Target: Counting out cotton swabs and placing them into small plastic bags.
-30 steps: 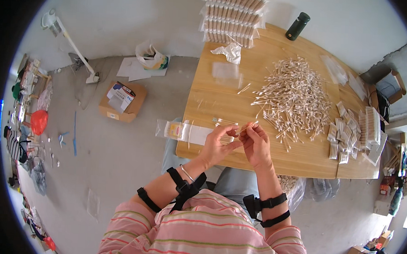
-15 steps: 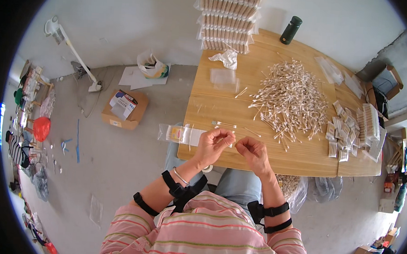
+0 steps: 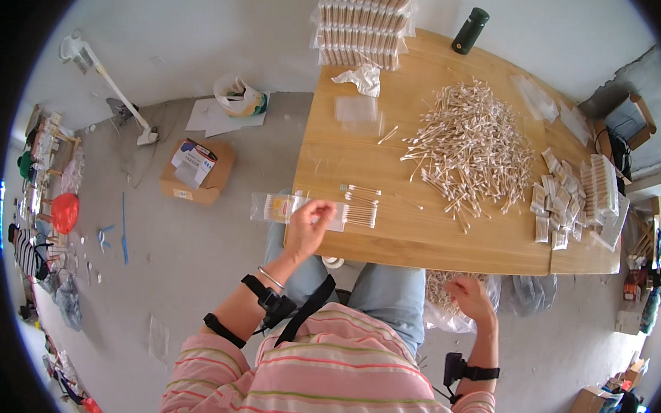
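My left hand (image 3: 305, 235) is over the near edge of the desk (image 3: 433, 245), its fingers (image 3: 323, 207) bent inward with the thumb near their tips; I cannot tell whether they meet or pinch anything. Below it lies a pale strip (image 3: 335, 220), partly covered by my hand, with the yellow-labelled packet (image 3: 278, 208) on its left. The row (image 3: 362, 211) of swabs lies side by side on the desk, just right of my left fingers and apart from them. A few loose swabs (image 3: 364, 189) lie just beyond it.

My right hand (image 3: 475, 298) is off the desk, above the clear bag (image 3: 444, 322) of swabs. Its fingers are half curled and blurred; I cannot tell what, if anything, they hold. The big pile (image 3: 472, 150) sits farther back on the desk, well apart from both hands.
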The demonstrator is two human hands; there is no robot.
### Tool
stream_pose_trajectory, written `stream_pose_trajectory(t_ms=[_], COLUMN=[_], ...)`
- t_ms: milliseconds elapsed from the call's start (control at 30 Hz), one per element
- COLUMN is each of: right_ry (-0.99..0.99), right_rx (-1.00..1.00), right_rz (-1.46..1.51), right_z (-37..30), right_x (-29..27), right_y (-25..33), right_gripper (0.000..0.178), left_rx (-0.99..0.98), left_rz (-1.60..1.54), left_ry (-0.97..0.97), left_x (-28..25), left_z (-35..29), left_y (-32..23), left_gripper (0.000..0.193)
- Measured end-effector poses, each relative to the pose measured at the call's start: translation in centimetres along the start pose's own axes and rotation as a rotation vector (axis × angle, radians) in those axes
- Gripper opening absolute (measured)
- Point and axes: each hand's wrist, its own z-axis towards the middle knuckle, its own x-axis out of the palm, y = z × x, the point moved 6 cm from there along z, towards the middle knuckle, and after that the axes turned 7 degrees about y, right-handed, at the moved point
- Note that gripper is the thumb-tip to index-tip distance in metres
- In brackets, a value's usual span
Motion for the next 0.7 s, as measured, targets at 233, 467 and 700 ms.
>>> stream_pose_trajectory(t_ms=[233, 467, 700], right_ry=[-0.352, -0.356, -0.447], right_rx=[-0.194, -0.544, -0.823], right_rz=[-0.297, -0.231, -0.499], right_z=[0.8, 9.5, 11.8], right_x=[-0.7, 5.9, 10.3], right_y=[2.0, 14.6, 17.1], right_gripper=[0.013, 0.012, 0.018], left_rx=[0.026, 0.041, 0.050], left_rz=[-0.198, -0.394, -0.360], left_ry=[-0.127, -0.155, -0.134], left_x=[0.6, 2.0, 2.1], left_z=[1.6, 1.9, 0.8], left_y=[2.5, 3.5, 4.3], left_gripper=[0.037, 0.037, 0.032])
